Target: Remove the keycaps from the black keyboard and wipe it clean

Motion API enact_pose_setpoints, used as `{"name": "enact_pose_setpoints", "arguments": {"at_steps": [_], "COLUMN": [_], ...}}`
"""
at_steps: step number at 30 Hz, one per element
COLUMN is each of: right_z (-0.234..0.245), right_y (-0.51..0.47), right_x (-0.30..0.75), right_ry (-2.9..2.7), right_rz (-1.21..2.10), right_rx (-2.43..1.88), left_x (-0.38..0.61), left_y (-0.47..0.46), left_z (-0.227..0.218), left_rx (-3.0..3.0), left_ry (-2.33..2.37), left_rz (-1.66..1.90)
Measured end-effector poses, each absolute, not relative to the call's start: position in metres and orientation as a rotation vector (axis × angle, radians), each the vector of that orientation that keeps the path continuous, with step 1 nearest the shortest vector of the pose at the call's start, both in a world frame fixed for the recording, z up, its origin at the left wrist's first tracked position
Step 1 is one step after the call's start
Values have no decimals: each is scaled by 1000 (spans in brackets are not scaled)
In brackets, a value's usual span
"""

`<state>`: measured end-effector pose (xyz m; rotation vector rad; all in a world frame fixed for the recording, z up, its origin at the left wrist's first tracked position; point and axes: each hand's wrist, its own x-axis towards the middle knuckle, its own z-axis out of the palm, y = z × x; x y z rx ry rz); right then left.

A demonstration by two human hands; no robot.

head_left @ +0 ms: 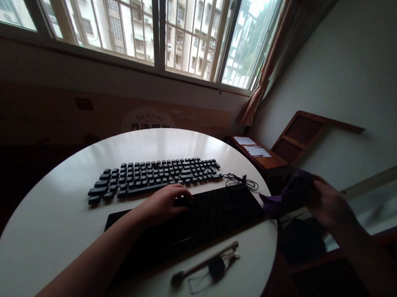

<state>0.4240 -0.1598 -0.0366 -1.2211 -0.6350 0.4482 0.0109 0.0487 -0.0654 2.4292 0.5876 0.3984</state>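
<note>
A black keyboard base [218,214] with its keycaps off lies across the white round table. My left hand [171,202] rests on its upper middle, fingers arched downward with a gap between thumb and forefinger. Nothing shows in that hand, though the fingertips are partly hidden. Off the table's right edge, my right hand [327,201] is closed on a purple cloth [295,190], whose loose corner hangs near the base's right end. Behind the base, loose black keycaps [160,172] stand in rows, laid out like a keyboard.
A coiled black cable [242,181] lies at the base's back right corner. In front are a thin brush [207,259] and a wire keycap puller [217,268]. The round white table [46,227] has its edge close on the right. Beyond stands a wooden desk [272,163] with papers.
</note>
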Motion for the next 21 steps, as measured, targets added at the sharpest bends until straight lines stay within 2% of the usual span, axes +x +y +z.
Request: {"name": "enact_pose_setpoints", "arguments": {"at_steps": [4,9,13,16,21], "right_z": [-37,-40,-56,-80,-118], "right_y": [-175,-175,-167,-162,-166], "right_x": [439,449,438,416,367], "right_ry": [-295,-174,-404,-517,-1331], "right_rz": [507,350,153,133,-62], "right_rx": [-1180,-1158,-1207,-1262,-1548], "left_x": [11,11,10,10,11], "left_y": [49,50,50,52,54], "left_z": [-64,-65,-65,-66,-69], "left_rx": [2418,2414,2421,2420,2418], "left_ry": [606,643,633,634,623], "left_rz": [384,390,385,379,375]}}
